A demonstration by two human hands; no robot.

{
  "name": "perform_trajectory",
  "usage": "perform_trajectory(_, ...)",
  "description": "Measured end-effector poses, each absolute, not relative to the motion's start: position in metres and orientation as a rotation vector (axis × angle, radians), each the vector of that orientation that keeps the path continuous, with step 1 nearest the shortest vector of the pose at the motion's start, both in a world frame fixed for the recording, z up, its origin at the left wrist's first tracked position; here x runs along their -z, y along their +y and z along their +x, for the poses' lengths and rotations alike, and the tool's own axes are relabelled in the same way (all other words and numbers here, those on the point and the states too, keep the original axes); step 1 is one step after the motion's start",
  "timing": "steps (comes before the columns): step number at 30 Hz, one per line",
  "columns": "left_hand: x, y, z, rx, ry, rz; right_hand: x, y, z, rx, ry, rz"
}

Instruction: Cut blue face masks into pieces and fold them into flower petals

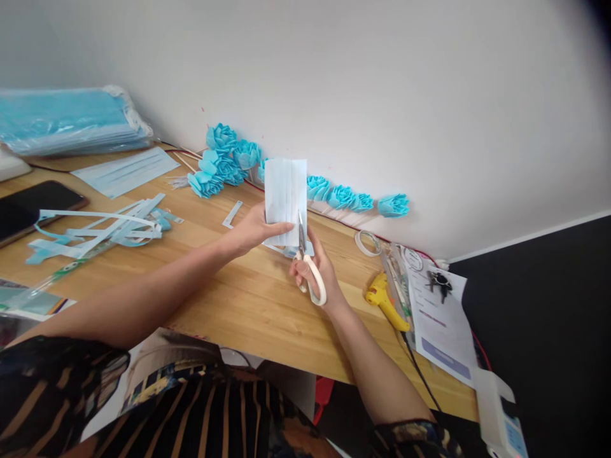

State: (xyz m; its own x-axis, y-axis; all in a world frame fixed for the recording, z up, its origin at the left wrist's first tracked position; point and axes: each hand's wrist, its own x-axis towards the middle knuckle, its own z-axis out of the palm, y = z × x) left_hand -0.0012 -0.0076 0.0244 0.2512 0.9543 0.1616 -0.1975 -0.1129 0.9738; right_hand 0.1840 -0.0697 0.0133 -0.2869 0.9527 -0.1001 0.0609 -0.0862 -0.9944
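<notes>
My left hand (pixel 255 230) pinches a pale blue pleated face mask piece (pixel 281 191) by its lower left, holding it upright above the table. My right hand (pixel 322 270) grips white-handled scissors (pixel 316 283), whose blades point up along the right part of the mask piece. Just how far the blades have cut into it I cannot tell. Under the mask's lower edge, small pale blue scraps show partly, near my right fingers. Behind the hands, blue flowers (pixel 342 196) on thin sticks lie along the wall; the mask piece hides some of them.
Cut mask strips (pixel 128 226) lie in a heap at the left, beside a dark phone (pixel 41 207) and a flat mask (pixel 126 170). A bag of masks (pixel 67 121) stands behind. At the right are a tape roll (pixel 367 243), a yellow glue gun (pixel 386 300), papers (pixel 439 318) and keys (pixel 440 285).
</notes>
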Motion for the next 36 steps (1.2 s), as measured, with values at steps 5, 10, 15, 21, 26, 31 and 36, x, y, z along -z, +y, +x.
perform_trajectory(5, -0.0246, -0.0085, -0.0006, -1.182, 0.791, 1.294, -0.0121, -0.0704, 0.1838, -1.476, -1.390, -1.114)
perform_trajectory(10, -0.0233, -0.0090, 0.0000, -1.183, 0.801, 1.277, -0.0142, -0.0722, 0.1827, -1.455, -1.400, -1.115)
perform_trajectory(15, -0.0245, -0.0103, 0.0010, -1.190, 0.794, 1.256, -0.0130, -0.0724, 0.1822, -1.454, -1.371, -1.113)
perform_trajectory(21, -0.0266, -0.0113, 0.0010, -1.177, 0.808, 1.231, -0.0111, -0.0717, 0.1825, -1.438, -1.353, -1.130)
perform_trajectory(26, -0.0237, -0.0097, 0.0007, -1.188, 0.791, 1.252, -0.0144, -0.0732, 0.1794, -1.420, -1.322, -1.166)
perform_trajectory(31, -0.0237, -0.0101, 0.0006, -1.200, 0.817, 1.285, -0.0185, -0.0746, 0.1760, -1.417, -1.304, -1.192)
perform_trajectory(36, -0.0258, -0.0120, 0.0003, -1.198, 0.832, 1.282, -0.0159, -0.0741, 0.1768, -1.417, -1.290, -1.193)
